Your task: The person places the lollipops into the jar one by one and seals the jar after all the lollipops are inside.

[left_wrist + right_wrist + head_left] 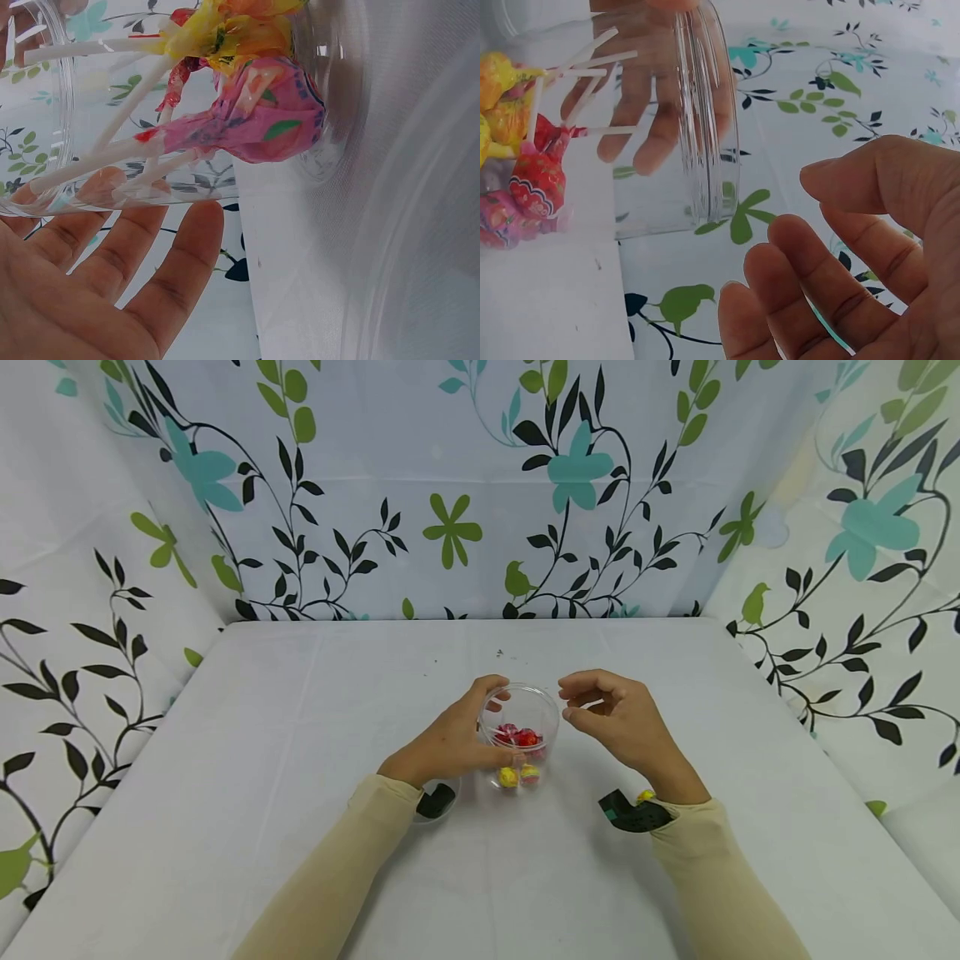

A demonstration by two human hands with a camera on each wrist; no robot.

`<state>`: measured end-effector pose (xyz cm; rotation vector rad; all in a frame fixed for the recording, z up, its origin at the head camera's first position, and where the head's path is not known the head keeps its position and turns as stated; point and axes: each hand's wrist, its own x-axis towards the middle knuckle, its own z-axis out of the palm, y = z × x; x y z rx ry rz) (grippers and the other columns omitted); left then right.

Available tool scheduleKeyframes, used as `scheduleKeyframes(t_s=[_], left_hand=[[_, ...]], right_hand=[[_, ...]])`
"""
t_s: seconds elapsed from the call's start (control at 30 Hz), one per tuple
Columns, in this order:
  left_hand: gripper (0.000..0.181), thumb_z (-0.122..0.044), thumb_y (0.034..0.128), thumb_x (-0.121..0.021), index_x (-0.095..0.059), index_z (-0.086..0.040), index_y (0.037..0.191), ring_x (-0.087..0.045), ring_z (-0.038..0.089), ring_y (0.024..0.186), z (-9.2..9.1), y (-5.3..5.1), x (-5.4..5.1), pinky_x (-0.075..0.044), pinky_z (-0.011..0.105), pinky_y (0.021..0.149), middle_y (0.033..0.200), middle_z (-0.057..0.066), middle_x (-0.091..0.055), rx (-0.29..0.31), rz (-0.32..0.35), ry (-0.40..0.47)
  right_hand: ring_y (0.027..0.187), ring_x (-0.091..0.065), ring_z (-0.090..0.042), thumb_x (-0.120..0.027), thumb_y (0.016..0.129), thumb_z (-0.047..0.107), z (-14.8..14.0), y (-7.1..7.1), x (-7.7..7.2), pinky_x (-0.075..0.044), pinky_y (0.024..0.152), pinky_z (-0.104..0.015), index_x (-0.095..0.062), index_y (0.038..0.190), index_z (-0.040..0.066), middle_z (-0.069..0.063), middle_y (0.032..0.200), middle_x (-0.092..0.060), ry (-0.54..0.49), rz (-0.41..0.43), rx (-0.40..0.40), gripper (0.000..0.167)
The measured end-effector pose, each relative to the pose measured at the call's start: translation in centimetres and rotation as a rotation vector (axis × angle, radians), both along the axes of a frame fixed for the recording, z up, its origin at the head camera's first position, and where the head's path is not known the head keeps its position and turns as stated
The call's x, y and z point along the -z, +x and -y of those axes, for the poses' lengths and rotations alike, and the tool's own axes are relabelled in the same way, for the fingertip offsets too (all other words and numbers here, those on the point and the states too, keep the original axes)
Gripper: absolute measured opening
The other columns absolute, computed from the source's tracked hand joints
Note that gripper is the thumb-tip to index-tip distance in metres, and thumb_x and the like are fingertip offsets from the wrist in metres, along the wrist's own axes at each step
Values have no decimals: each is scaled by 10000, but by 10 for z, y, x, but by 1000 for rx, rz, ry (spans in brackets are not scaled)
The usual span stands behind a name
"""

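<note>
My left hand point(453, 742) grips a clear plastic jar point(546, 745) round its side, thumb in front and fingers behind. Inside the jar are several wrapped lollipops, among them a red lollipop point(537, 184), a pink lollipop point(274, 112) and a yellow lollipop point(508, 777). Their white sticks point towards the jar's mouth. To the right of the rim, my right hand point(626, 722) hovers apart from the jar, fingers loosely bent with nothing between them. A clear round piece point(452, 806), like a lid, lies on the table under my left wrist, partly hidden.
A white cloth covers the table point(300, 760). Patterned curtains point(450, 468) stand at the back and both sides. A small yellow thing point(645, 795) shows beside the dark strap point(636, 815) at my right wrist, mostly hidden. Small dark specks point(500, 652) lie behind the jar.
</note>
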<state>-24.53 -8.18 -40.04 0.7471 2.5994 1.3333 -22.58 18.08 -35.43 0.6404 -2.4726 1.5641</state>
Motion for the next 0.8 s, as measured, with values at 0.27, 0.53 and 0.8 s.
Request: scheduleKeyframes(t_s=[0.27, 0.53, 0.8], left_hand=[[1008, -494, 810, -882, -277, -250, 1578, -501, 207, 1366, 1, -2, 1, -489, 519, 1057, 1525, 36, -498, 25, -18, 2], [1011, -458, 806, -894, -280, -251, 1583, -500, 189, 1362, 0, -1, 0, -498, 507, 1041, 1517, -12, -508, 20, -12, 4], [1014, -456, 811, -890, -268, -258, 1587, -490, 204, 1381, 1, -1, -1, -486, 524, 1058, 1534, -5, -492, 18, 6, 4]], right_hand=[[949, -685, -152, -726, 931, 12, -15, 1, 7, -570, 802, -216, -722, 1180, 39, -130, 1131, -728, 54, 7, 51, 251], [970, -679, -205, -730, 939, 32, -33, 5, 18, -564, 811, -251, -720, 1188, 54, -128, 1162, -729, 151, 59, 110, 250], [983, -667, -247, -724, 947, 65, -56, 13, 27, -550, 778, -298, -717, 1195, 42, -183, 1160, -719, 252, 179, 152, 249]])
